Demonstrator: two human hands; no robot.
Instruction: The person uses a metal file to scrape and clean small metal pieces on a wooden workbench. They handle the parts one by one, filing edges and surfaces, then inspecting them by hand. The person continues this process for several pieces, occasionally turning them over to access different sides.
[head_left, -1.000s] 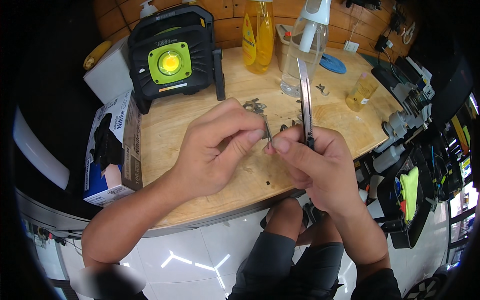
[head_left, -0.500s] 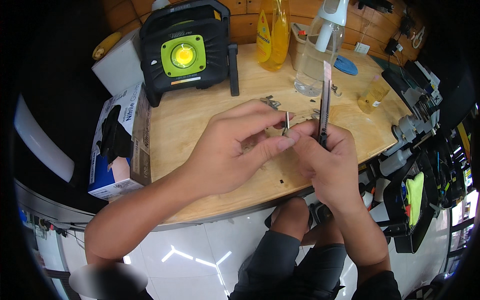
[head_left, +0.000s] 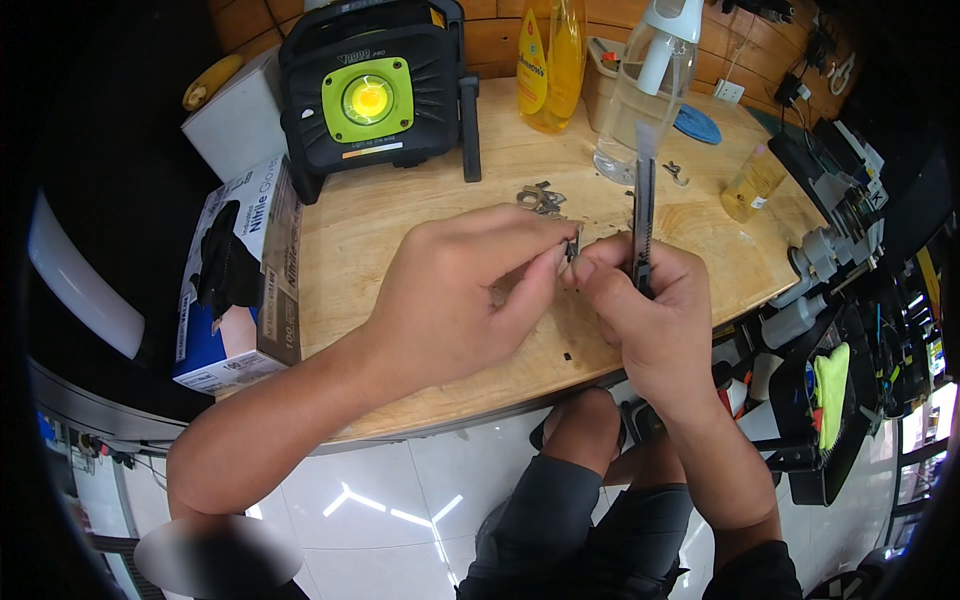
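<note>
My left hand point(head_left: 455, 295) pinches a small, narrow dark-and-metallic piece point(head_left: 573, 246) between thumb and forefinger, above the wooden table. What kind of piece it is, I cannot make out. Close beside it is my right hand point(head_left: 662, 325), its thumb and forefinger pressed together near the piece's lower end. That same hand holds a snap-off utility knife point(head_left: 644, 215) upright, blade up, with the lower part hidden in the curled fingers. Several bent grey scraps point(head_left: 541, 198) lie on the table just beyond my left fingertips. A tiny black bit point(head_left: 568, 357) rests near the table's front edge.
A black-and-green work light point(head_left: 370, 100) and a glove box point(head_left: 240, 280) stand at the left. Toward the back are a yellow soap bottle point(head_left: 550, 70), a clear spray bottle point(head_left: 640, 110) and a blue pad point(head_left: 697, 124). A small amber bottle point(head_left: 750, 185) stands right on the table point(head_left: 400, 400).
My left thumb has risen toward the forefinger, closing on the small piece. My right fingers have shifted slightly left and down from it. The knife stays upright in my right hand.
</note>
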